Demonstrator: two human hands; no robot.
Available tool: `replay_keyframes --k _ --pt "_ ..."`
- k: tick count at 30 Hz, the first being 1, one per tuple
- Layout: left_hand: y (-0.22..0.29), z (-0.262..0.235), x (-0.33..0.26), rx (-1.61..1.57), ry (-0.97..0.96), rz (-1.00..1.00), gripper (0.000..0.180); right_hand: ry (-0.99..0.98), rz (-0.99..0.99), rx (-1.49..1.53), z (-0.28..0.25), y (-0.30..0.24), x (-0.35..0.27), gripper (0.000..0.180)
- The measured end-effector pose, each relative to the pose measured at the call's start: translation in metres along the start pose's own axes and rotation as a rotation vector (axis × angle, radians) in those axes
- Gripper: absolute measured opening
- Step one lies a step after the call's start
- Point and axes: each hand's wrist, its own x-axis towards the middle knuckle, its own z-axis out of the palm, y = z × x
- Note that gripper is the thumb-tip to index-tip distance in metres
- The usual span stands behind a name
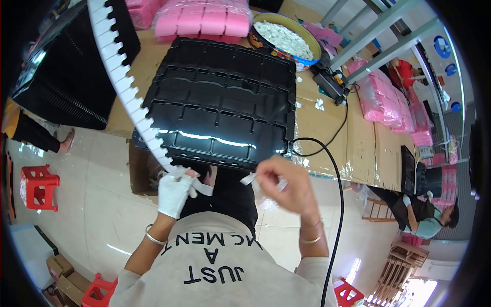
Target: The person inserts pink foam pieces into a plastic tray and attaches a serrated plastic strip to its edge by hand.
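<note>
My left hand (174,195), in a white glove, is closed on the lower end of a long white strip (130,97) with a notched edge. The strip curves upward past the left side of a black plastic tray (220,110) and leaves the top of the view. A short white tail hangs at the gloved fingers. My right hand (289,185), bare and slightly blurred, is closed near the tray's front right corner. A small white strip piece (248,179) shows at its fingertips. The tray has rows of shallow rectangular pockets and lies on the cardboard-covered table.
A round tub (284,40) of small white pieces stands behind the tray, beside pink packs (202,23). A black cable (337,204) loops down on the right. A cardboard box (140,171) sits below the table edge. A person (427,220) sits at far right.
</note>
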Motion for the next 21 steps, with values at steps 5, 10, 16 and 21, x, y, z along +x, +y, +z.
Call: replay_keyframes --k 5,10,16,21 --pt "-0.076 -0.037 0.028 -0.148 0.149 0.064 0.011 -0.183 0.049 -0.186 -0.046 0.032 0.026 0.006" --pt "-0.081 -0.055 0.036 0.100 0.269 0.056 0.012 -0.219 0.045 -0.263 -0.056 0.044 0.038 0.007" --pt "-0.089 -0.056 0.035 0.069 0.309 -0.042 0.015 -0.217 0.023 -0.319 -0.053 0.057 0.043 0.007" --pt "-0.074 -0.043 0.032 0.077 0.276 0.028 0.019 -0.130 -0.022 -0.414 -0.042 0.065 0.038 0.006"
